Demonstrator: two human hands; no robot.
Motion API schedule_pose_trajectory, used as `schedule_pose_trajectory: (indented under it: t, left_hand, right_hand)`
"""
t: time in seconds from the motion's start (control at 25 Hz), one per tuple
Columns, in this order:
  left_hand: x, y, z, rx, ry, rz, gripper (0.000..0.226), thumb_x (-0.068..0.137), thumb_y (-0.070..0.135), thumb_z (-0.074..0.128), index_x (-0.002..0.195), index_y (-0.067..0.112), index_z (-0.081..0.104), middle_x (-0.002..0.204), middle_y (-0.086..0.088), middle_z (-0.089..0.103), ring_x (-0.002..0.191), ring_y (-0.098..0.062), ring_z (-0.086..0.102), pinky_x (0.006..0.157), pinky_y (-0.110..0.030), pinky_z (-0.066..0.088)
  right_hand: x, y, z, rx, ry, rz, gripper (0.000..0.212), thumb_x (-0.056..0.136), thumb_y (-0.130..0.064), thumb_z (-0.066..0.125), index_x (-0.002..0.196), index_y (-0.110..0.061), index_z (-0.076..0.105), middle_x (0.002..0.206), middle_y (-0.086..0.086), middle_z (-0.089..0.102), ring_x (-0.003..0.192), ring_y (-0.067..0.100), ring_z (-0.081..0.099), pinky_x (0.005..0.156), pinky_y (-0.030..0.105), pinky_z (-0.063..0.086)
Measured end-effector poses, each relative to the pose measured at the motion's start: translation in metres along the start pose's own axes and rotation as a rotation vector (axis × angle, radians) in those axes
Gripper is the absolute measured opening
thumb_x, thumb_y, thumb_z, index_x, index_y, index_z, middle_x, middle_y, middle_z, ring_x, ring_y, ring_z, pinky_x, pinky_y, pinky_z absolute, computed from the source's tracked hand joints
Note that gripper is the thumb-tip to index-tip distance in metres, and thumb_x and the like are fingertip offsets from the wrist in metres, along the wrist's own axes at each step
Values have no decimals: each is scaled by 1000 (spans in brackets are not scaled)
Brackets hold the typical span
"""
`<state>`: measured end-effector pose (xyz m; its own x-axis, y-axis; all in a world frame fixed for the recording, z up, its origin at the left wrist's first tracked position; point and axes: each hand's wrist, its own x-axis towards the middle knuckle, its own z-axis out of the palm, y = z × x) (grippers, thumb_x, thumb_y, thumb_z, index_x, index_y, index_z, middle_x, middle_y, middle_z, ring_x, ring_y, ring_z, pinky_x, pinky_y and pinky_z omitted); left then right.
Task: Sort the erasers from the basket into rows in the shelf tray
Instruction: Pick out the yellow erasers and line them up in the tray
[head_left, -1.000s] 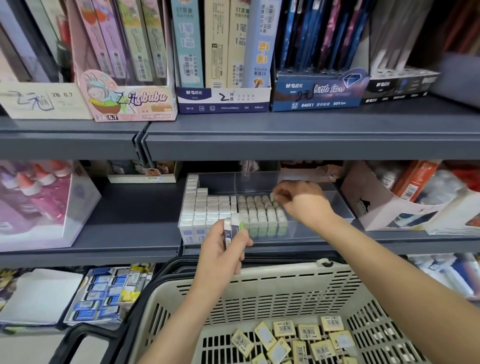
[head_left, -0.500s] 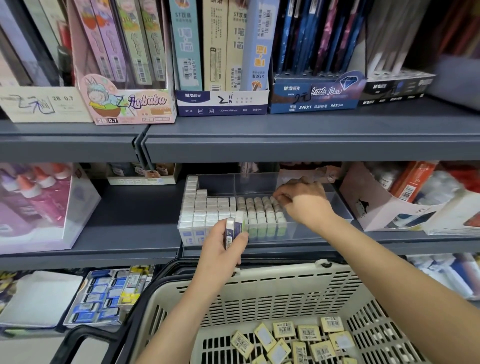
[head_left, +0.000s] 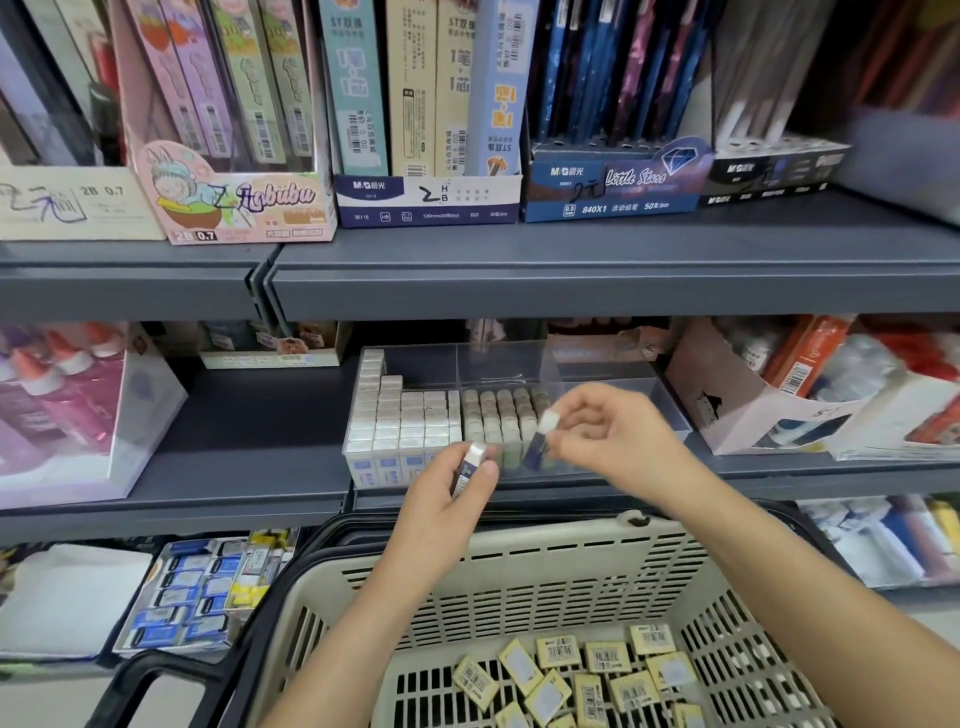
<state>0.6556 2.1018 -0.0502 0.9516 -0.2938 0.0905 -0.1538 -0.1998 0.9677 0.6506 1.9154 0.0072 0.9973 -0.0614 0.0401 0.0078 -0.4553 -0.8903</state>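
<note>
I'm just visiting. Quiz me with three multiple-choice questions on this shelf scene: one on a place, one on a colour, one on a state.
1. Where does the clear tray sit?
A. top shelf
B. middle shelf
C. inside the basket

2. What colour are the loose erasers in the basket?
A. pale yellow
B. red
C. black

3. What is the right hand doing?
A. resting empty
B. gripping the basket rim
C. pinching an eraser

Answers: 1 B, it stands under the pencil-lead boxes. 2 A, yellowish wrappers with barcodes. 3 C, the fingers close on it above the tray.
</note>
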Motion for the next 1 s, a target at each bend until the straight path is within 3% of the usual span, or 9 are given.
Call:
schedule_pose_trajectory:
  t: [0.08,0.2,0.28,0.4,0.52,0.6,0.76,0.88,1.0]
  left_hand:
    - [1,-1,0,-24,17,-30,12,92,29,51,99,32,61,54,25,51,50,5,44,50,-11,35]
    - [1,-2,0,-52,33,-46,10,91,30,53,94,31,63,54,19,48,47,2,39,49,-12,34]
    - [1,-3,-1,-55,36,-58,10,91,30,53,93,31,63,59,16,49,48,2,39,50,-14,34]
    - [1,-4,-1,-52,32,-61,10,91,28,54,92,31,63,60,16,50,47,2,39,50,-14,34]
    - [1,-4,0,-63,30,-60,10,89,31,54,89,30,63,60,15,48,49,0,38,52,-16,34]
    - [2,-4,0,-84,28,-67,10,89,30,54,87,31,64,67,7,53,53,-3,40,56,-23,36]
    - [2,-3,1,-105,24,-72,10,89,29,55,85,31,63,75,-2,56,56,-7,41,58,-30,36]
    - [1,-2,0,-113,15,-67,9,90,26,54,86,28,63,71,0,53,54,-7,38,55,-28,33]
    - [2,-2,-1,-177,-2,-120,23,91,9,45,92,23,64,77,1,56,56,-8,40,56,-29,35]
  right_hand:
    - [8,2,-19,15,57,7,22,75,-7,67,82,-27,61,74,-2,67,72,20,69,73,32,52]
    - [18,6,-38,-78,112,-20,18,82,-11,67,79,-29,63,76,-3,69,69,6,68,72,22,52]
    - [22,9,-42,-273,130,-52,15,82,-19,69,75,-31,63,71,-10,69,67,-1,66,74,16,50]
    - [24,8,-40,-548,93,-126,3,83,-28,68,83,-25,69,65,-16,61,64,-2,58,63,2,39]
    - [24,3,-37,-710,53,-223,12,84,-27,66,87,-16,71,64,-12,56,62,5,53,62,9,38]
    - [24,-2,-35,-771,15,-256,11,84,-27,66,85,-17,70,67,-10,57,68,12,57,69,22,45]
    - [29,-5,-25,-817,-65,-189,8,84,-25,64,85,-19,70,71,-7,61,79,15,62,76,32,52]
    - [30,4,-19,-762,-85,-67,13,86,-26,64,92,-18,73,90,-2,70,87,14,62,82,31,50]
    - [27,16,-16,-736,-155,-27,21,92,-28,56,103,-19,71,110,-3,69,105,17,59,92,35,48]
